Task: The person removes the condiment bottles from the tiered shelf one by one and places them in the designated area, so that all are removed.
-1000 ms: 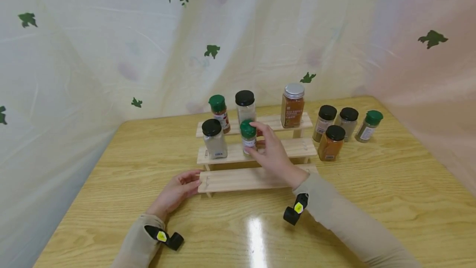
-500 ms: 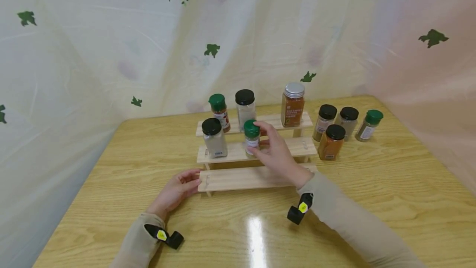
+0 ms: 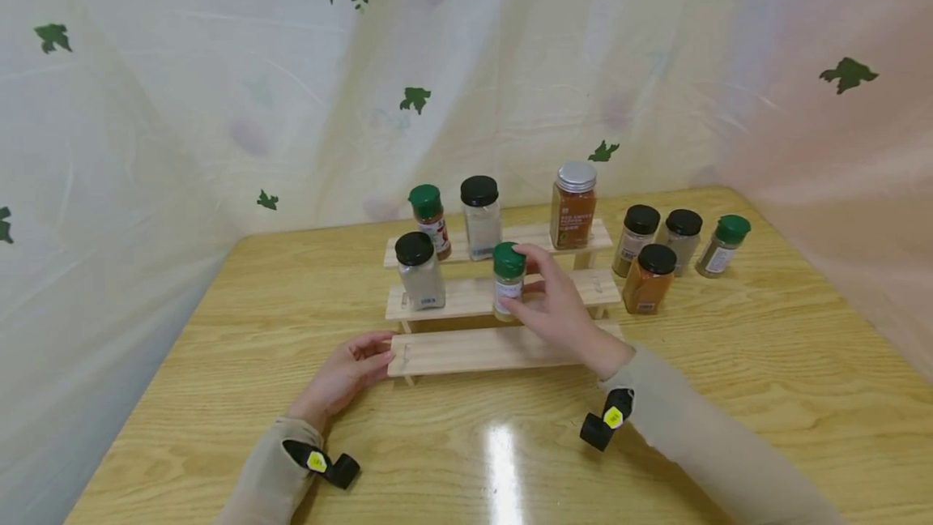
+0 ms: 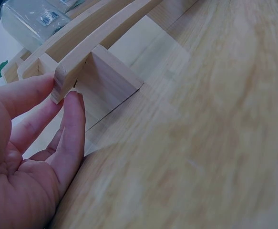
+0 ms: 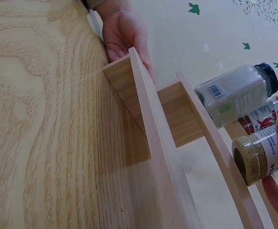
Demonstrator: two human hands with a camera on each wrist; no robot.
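Note:
My right hand (image 3: 557,306) pinches a small green-capped spice jar (image 3: 508,282), thumb on one side and fingers on the other. The jar hangs upright at the front edge of the middle shelf, its base visible in the right wrist view. The jar's contents (image 5: 251,160) look brownish there. At the near left corner of the three-tier wooden rack (image 3: 452,353), my left hand (image 3: 348,375) grips the end of the lowest shelf. In the left wrist view its fingertips (image 4: 46,86) touch that board end. A black-capped jar (image 3: 421,274) stands on the middle shelf's left end.
On the top shelf stand a green-capped red spice jar (image 3: 430,221), a black-capped jar (image 3: 481,217) and a silver-capped jar (image 3: 574,209). Right of the rack, several jars stand on the table, including an orange one (image 3: 649,282). A curtain (image 3: 291,104) hangs behind.
My right hand has carried the green-capped jar to the right and toward me, from over the middle shelf to its front edge. The left hand has stayed at the rack's corner.

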